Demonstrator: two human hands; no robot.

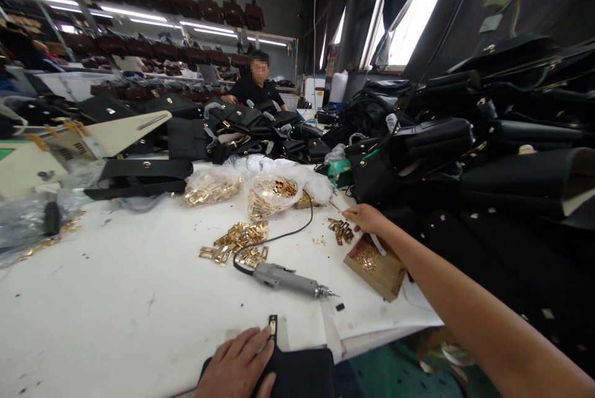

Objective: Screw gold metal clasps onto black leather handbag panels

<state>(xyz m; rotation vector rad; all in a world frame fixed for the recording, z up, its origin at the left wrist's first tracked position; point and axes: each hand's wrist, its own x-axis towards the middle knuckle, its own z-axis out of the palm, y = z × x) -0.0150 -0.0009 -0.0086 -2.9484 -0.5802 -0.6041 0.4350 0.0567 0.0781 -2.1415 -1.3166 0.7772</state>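
At the table's front edge, my left hand (239, 361) lies over a black leather bag piece (302, 370), fingers across it and thumb bent beside its strap. The narrow strap (273, 320) sticks up past my fingertips and carries a small gold metal fitting. My right hand (367, 218) reaches over the far end of a small cardboard box (390, 271) of tiny gold-coloured parts. Its fingers are bent together near a small pile of metal plates (341, 232); what they grip is hidden. A grey electric screwdriver (290, 281) lies between my hands, bit pointing right.
Gold plates (237, 243) are heaped behind the screwdriver, whose cable (309, 218) loops across the table. Plastic bags of gold parts (211, 187) stand farther back. Black bags (511, 156) pile high at the right. A person (255, 88) sits across the table behind more bags.
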